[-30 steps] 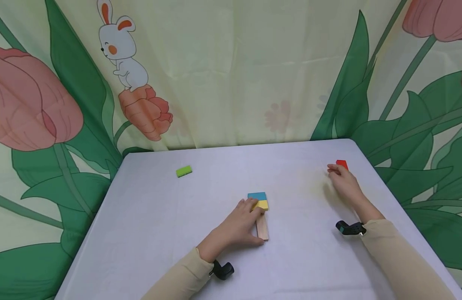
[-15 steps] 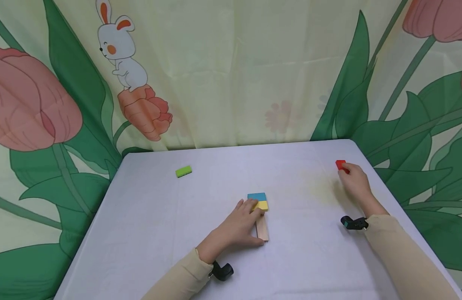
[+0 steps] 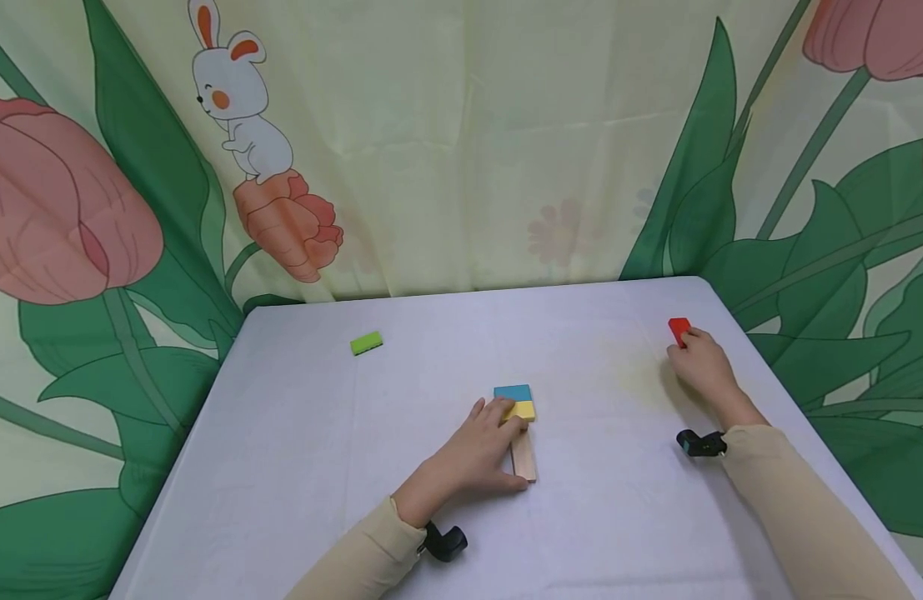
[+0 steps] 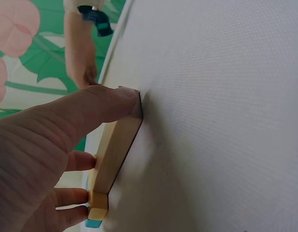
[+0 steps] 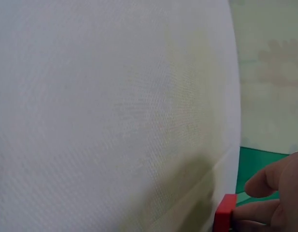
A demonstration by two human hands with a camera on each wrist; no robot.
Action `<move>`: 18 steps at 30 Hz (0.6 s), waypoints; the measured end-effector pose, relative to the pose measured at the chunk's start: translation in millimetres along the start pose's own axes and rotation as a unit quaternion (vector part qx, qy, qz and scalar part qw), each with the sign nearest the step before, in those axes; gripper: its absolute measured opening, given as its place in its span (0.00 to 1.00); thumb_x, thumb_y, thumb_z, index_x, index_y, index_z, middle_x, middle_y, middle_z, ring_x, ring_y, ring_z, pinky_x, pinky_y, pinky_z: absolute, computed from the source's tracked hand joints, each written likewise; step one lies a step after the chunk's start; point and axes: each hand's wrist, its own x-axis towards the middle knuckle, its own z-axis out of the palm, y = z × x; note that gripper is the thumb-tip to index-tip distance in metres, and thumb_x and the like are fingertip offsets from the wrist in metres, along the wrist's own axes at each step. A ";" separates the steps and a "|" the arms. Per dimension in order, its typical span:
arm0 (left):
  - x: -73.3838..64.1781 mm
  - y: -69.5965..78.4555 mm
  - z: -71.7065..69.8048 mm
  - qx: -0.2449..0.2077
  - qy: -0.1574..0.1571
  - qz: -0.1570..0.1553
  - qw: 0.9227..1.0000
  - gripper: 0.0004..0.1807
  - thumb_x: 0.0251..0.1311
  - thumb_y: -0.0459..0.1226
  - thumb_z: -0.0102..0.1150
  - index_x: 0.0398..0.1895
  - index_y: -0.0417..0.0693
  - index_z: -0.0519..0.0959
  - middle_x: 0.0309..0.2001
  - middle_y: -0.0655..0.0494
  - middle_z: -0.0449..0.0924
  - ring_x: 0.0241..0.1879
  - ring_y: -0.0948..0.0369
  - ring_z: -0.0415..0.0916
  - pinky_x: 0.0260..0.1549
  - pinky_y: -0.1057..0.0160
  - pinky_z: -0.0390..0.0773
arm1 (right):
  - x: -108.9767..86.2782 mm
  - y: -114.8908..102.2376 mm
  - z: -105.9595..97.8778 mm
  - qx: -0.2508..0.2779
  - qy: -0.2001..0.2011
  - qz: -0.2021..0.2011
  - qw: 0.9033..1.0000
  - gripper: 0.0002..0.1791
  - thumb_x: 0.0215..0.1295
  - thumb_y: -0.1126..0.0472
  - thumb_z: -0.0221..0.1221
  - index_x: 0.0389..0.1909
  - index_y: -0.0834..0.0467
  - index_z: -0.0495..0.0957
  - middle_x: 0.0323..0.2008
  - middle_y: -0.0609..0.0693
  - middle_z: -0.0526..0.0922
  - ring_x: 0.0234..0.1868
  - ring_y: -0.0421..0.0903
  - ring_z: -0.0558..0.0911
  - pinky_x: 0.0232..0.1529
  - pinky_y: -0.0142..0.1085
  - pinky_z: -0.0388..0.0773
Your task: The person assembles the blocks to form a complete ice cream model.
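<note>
My left hand [image 3: 472, 450] rests along a row of blocks lying on the table. A plain wooden block [image 3: 524, 460] forms the near part, with a yellow block [image 3: 526, 410] beyond it and a blue block [image 3: 512, 392] at the far end. In the left wrist view the thumb presses the near end of the wooden block [image 4: 115, 152], while the other fingers touch the row's side. At the far right, my right hand [image 3: 704, 367] holds a red block [image 3: 679, 326] by its near end; fingers partly cover it. In the right wrist view only part of the red block [image 5: 224, 212] shows.
A green block [image 3: 367, 342] lies at the back left of the table, away from both hands. White cloth covers the table [image 3: 281, 467]. Behind its back edge hangs a curtain [image 3: 461, 167] printed with tulips and a rabbit.
The right hand moved right and down from beside the red block, then took hold of it; the block has turned slightly. The left hand and its row of blocks stay put.
</note>
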 end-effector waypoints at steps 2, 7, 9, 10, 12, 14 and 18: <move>-0.1 0.1 -0.3 -0.003 -0.001 -0.003 1.000 0.38 0.54 0.62 0.71 0.63 0.56 0.74 0.74 0.49 0.63 0.78 0.54 0.56 0.80 0.47 0.52 | -0.4 0.1 1.2 -0.001 -0.001 -0.001 1.000 0.32 0.76 0.60 0.41 0.68 0.85 0.57 0.71 0.83 0.55 0.69 0.82 0.59 0.69 0.74 0.60; -0.7 0.0 0.0 -0.007 -0.001 -0.007 1.000 0.38 0.53 0.62 0.72 0.63 0.56 0.74 0.74 0.49 0.63 0.78 0.54 0.55 0.80 0.46 0.53 | -0.2 0.5 5.0 -0.001 0.003 -0.013 1.000 0.32 0.74 0.61 0.41 0.68 0.85 0.58 0.71 0.83 0.55 0.68 0.82 0.60 0.69 0.74 0.60; -1.2 0.2 0.0 -0.007 -0.001 -0.007 1.000 0.38 0.53 0.62 0.72 0.63 0.56 0.74 0.74 0.49 0.63 0.78 0.54 0.55 0.80 0.46 0.53 | 0.3 0.6 6.6 -0.002 0.006 -0.018 1.000 0.32 0.74 0.61 0.42 0.68 0.85 0.58 0.71 0.82 0.56 0.68 0.82 0.60 0.69 0.74 0.60; -1.5 0.3 -0.2 -0.007 -0.001 -0.007 1.000 0.38 0.53 0.62 0.72 0.63 0.56 0.74 0.74 0.49 0.63 0.78 0.54 0.55 0.80 0.46 0.53 | 0.6 0.9 7.4 -0.001 0.006 -0.018 1.000 0.32 0.74 0.61 0.42 0.68 0.84 0.58 0.71 0.82 0.56 0.68 0.82 0.61 0.69 0.74 0.60; -2.0 0.6 -0.5 -0.010 -0.001 -0.007 1.000 0.38 0.53 0.61 0.72 0.63 0.56 0.73 0.74 0.49 0.63 0.79 0.54 0.55 0.80 0.47 0.52 | 0.8 0.8 8.6 0.005 0.007 -0.017 1.000 0.32 0.74 0.61 0.42 0.68 0.84 0.58 0.72 0.81 0.56 0.69 0.82 0.60 0.69 0.74 0.60; -2.1 0.8 -0.2 -0.012 -0.001 -0.007 1.000 0.38 0.54 0.61 0.72 0.63 0.56 0.73 0.75 0.49 0.62 0.79 0.55 0.55 0.80 0.47 0.52 | 0.9 0.3 9.7 0.010 0.009 -0.019 1.000 0.32 0.75 0.61 0.43 0.69 0.83 0.58 0.72 0.81 0.56 0.70 0.81 0.60 0.69 0.73 0.60; -1.9 0.6 0.7 -0.016 0.001 -0.006 1.000 0.37 0.54 0.61 0.72 0.63 0.56 0.73 0.75 0.49 0.62 0.79 0.55 0.54 0.80 0.46 0.53 | 0.4 -2.2 11.2 0.023 0.007 -0.021 0.999 0.32 0.76 0.61 0.44 0.70 0.81 0.57 0.74 0.79 0.56 0.71 0.80 0.59 0.69 0.72 0.61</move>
